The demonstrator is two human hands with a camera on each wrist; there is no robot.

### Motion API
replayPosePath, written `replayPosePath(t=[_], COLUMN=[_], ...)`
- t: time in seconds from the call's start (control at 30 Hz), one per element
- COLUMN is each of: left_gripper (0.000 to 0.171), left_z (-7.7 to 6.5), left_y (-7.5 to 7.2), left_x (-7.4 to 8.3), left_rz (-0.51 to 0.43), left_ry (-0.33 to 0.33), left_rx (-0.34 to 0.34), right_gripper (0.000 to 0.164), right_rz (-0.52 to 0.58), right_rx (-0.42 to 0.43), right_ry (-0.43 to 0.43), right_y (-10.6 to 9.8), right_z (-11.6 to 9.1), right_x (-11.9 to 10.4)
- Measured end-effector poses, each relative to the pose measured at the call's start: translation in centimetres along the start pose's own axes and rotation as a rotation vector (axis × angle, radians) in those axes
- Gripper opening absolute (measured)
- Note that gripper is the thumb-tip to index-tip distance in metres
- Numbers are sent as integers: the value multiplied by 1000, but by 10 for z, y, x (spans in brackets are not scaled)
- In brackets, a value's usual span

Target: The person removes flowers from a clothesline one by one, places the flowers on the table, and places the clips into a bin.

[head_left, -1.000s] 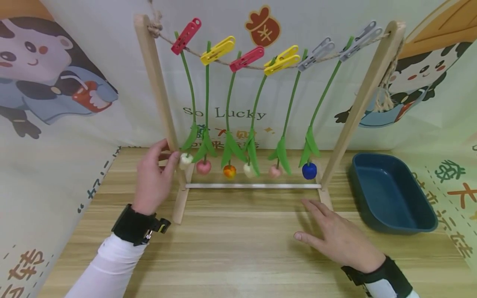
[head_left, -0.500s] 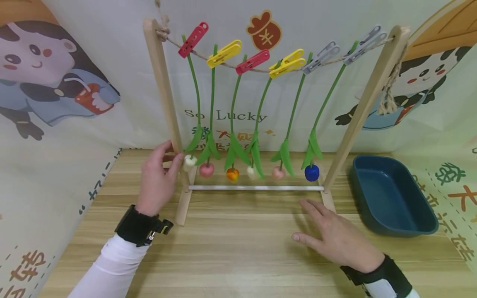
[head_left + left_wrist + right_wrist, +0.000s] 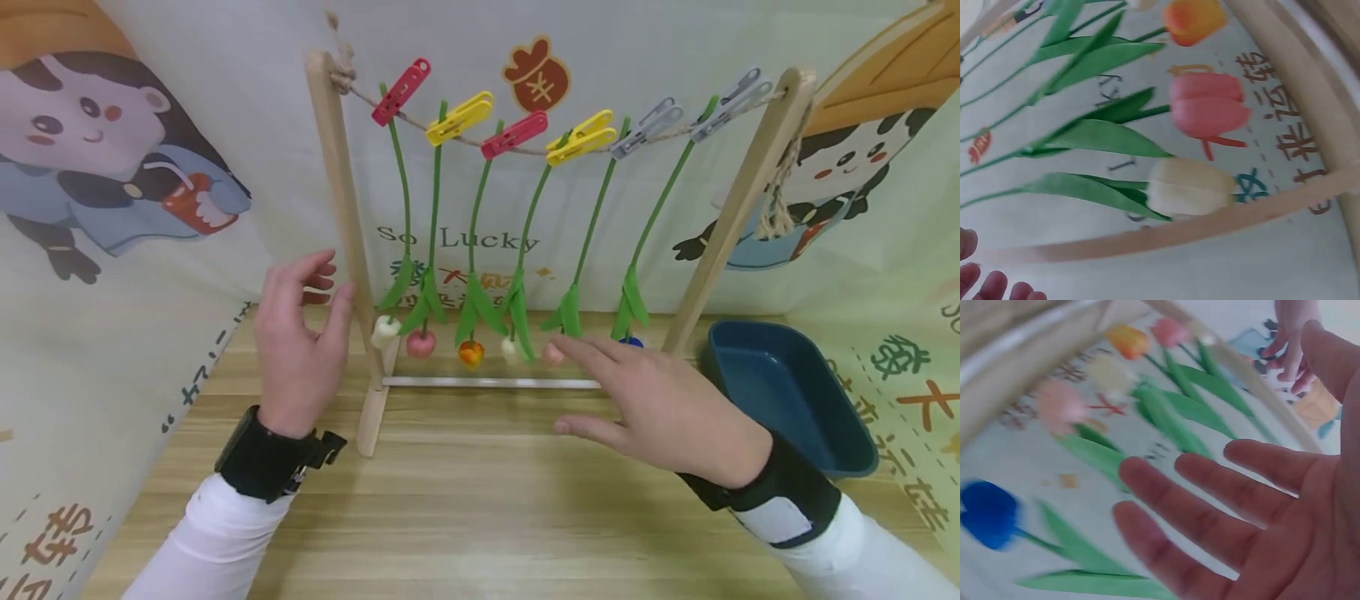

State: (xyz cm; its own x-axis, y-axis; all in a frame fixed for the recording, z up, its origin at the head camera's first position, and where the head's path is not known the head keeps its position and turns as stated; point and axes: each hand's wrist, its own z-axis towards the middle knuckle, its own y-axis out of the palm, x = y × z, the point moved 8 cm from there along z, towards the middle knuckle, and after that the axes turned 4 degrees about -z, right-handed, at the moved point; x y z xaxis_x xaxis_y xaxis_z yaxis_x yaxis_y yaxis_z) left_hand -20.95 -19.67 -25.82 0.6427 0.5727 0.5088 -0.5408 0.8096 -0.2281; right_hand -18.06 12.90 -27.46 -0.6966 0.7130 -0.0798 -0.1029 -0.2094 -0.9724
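We are probably at settling the hung row; six tulips (image 3: 471,354) dangle from six pegs (image 3: 514,136), two red, two yellow, two grey, on one rope (image 3: 413,122); our left hand (image 3: 300,342), fingers loosely bent and empty, is beside the left post (image 3: 347,200); our right hand (image 3: 667,408), fingers wide, empty, is nearer than the right tulips; the next move likely calls for gentleness.

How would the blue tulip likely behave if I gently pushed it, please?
The blue tulip would probably swing, hanging head-down from a grey clothespin. Its thin, slightly curved stem suggests some flexibility. Clipped only near one end, it might also twist.
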Motion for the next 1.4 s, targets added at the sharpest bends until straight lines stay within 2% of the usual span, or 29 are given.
replayPosePath(t=[0.1, 0.2, 0.37, 0.5, 0.6, 0.73, 0.9, 1.0, 1.13, 1.4], left_gripper=[35, 36, 44, 51, 54, 55, 53, 51, 46, 42], left_z=[6, 12, 23, 29, 32, 38, 45, 49, 51, 55], left_y=[4, 13, 32, 47, 55, 62, 64, 65, 66, 65], left_x=[17, 31, 43, 46, 47, 47, 46, 45, 43, 46], left_rz=[-27, -54, -105, -101, -72, -34, -2, 18, 32, 40], left_ry=[47, 75, 73, 42, 33, 22, -2, -13, -19, -6], left_rx=[-5, -38, -109, -134, -130, -98, -46, -31, -21, -18], right_gripper=[77, 70, 58, 51, 48, 49, 51, 47, 39, 32], right_rz=[-53, -83, -79, -92, -119, -178, -233, -204, -136, -32], right_rx=[106, 230, 406, 480, 512, 525, 443, 387, 364, 378], right_ry=[-85, -175, -291, -310, -279, -188, -53, 3, 24, 35], right_y=[-30, -62, -110, -137, -151, -164, -169, -170, -170, -173], right_z=[17, 35, 65, 94, 117, 147, 182, 196, 203, 203], right_x=[-13, -26, -46, -59, -63, -61, -58, -57, -56, -52])
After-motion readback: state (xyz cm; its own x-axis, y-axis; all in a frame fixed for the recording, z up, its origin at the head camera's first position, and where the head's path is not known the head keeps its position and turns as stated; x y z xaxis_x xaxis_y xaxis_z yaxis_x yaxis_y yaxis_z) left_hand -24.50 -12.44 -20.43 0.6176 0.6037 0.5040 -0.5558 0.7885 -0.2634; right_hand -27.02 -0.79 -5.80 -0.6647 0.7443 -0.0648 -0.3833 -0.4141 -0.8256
